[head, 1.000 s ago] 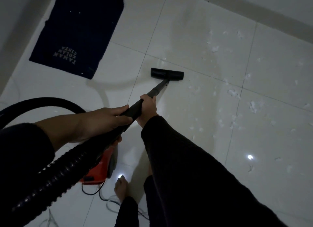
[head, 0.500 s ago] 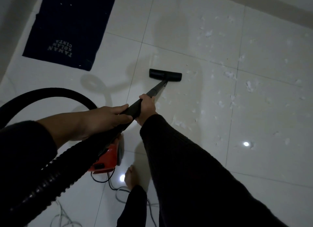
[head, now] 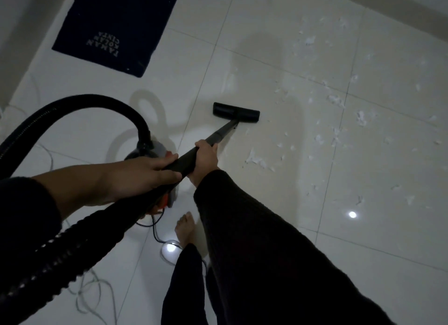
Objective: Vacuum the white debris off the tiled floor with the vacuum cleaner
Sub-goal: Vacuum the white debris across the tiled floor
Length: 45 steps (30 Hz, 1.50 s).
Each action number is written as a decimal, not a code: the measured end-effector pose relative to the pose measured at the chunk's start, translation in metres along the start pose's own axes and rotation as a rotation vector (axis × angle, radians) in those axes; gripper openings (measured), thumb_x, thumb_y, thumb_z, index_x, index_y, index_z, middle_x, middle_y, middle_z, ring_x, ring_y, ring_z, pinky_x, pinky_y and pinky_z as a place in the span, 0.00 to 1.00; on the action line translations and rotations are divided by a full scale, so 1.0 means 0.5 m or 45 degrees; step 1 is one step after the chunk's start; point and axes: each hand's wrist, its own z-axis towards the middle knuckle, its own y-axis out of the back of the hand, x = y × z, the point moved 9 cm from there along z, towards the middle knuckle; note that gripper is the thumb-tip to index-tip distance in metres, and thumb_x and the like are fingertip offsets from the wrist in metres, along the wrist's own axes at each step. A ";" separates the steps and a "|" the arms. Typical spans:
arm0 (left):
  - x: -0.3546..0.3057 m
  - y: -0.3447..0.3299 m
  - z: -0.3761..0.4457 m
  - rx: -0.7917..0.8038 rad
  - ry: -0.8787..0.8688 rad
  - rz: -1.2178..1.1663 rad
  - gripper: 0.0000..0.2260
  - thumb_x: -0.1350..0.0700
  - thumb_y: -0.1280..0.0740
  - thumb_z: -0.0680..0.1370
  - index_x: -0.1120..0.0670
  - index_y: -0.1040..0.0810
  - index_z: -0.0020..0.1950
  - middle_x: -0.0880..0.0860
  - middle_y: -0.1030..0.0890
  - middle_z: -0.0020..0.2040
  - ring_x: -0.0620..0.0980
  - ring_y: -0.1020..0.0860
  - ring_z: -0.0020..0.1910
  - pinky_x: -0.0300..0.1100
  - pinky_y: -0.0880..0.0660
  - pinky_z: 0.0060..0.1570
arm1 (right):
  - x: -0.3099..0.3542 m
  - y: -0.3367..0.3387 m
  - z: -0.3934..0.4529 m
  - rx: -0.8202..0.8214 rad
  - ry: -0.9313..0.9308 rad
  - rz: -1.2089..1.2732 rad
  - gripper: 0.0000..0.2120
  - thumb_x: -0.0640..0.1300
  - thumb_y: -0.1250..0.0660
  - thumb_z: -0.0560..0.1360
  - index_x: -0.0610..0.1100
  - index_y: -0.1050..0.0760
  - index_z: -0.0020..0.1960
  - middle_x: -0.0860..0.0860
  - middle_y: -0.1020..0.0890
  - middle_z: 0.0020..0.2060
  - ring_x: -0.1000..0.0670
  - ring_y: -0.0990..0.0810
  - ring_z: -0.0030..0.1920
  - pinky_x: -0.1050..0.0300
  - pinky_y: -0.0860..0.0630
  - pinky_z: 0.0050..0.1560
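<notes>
A person's left hand (head: 143, 177) and right hand (head: 206, 160) each close their grip around the black vacuum wand (head: 194, 158), the right one further down the tube. Ahead of both hands, the floor nozzle (head: 236, 112) sits flat on the tiled floor (head: 291, 87). White debris (head: 257, 158) lies scattered just right of the right hand and beyond. The vacuum cleaner (head: 167, 198) body shows under the left hand; a dark mat (head: 116, 24) lies far ahead-left.

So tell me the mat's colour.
Dark navy mat with pale lettering, seen in the head view.
</notes>
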 end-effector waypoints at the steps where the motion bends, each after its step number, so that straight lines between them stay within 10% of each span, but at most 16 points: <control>1: 0.003 -0.014 -0.008 -0.003 -0.004 -0.012 0.25 0.53 0.40 0.80 0.41 0.43 0.75 0.49 0.21 0.22 0.44 0.23 0.21 0.33 0.28 0.21 | -0.009 0.010 -0.008 0.009 -0.015 0.008 0.35 0.41 0.40 0.78 0.62 0.51 0.78 0.47 0.26 0.54 0.43 0.23 0.55 0.40 0.24 0.63; 8: 0.047 -0.082 -0.057 0.017 0.011 -0.044 0.15 0.52 0.40 0.79 0.38 0.31 0.64 0.49 0.23 0.23 0.45 0.25 0.23 0.39 0.27 0.24 | -0.066 0.058 -0.052 0.035 -0.058 -0.024 0.33 0.42 0.41 0.79 0.61 0.49 0.78 0.45 0.26 0.59 0.43 0.24 0.56 0.39 0.25 0.63; 24: 0.227 -0.100 -0.156 0.065 0.042 0.144 0.21 0.50 0.40 0.79 0.37 0.39 0.71 0.53 0.23 0.28 0.45 0.24 0.24 0.38 0.27 0.25 | -0.255 0.073 -0.172 0.037 -0.026 0.068 0.34 0.42 0.40 0.79 0.59 0.50 0.79 0.46 0.24 0.54 0.43 0.22 0.53 0.39 0.25 0.63; 31: 0.329 -0.090 -0.218 0.097 0.084 0.197 0.22 0.50 0.40 0.79 0.36 0.40 0.72 0.56 0.23 0.31 0.45 0.24 0.23 0.38 0.27 0.24 | -0.367 0.066 -0.252 0.009 -0.074 0.130 0.24 0.42 0.40 0.79 0.66 0.39 0.67 0.40 0.27 0.64 0.43 0.22 0.48 0.53 0.22 0.34; 35: 0.376 -0.095 -0.239 0.131 0.087 0.239 0.22 0.49 0.39 0.78 0.37 0.39 0.72 0.53 0.22 0.28 0.46 0.23 0.24 0.39 0.27 0.25 | -0.425 0.080 -0.257 -0.055 -0.077 0.133 0.36 0.42 0.40 0.79 0.64 0.54 0.78 0.43 0.26 0.60 0.44 0.21 0.48 0.47 0.20 0.45; 45: 0.435 -0.140 -0.273 0.202 0.085 0.344 0.21 0.50 0.40 0.79 0.39 0.38 0.72 0.57 0.23 0.32 0.46 0.24 0.24 0.38 0.27 0.23 | -0.502 0.123 -0.294 -0.088 -0.066 0.246 0.37 0.42 0.41 0.79 0.65 0.57 0.78 0.41 0.27 0.63 0.43 0.21 0.50 0.39 0.23 0.61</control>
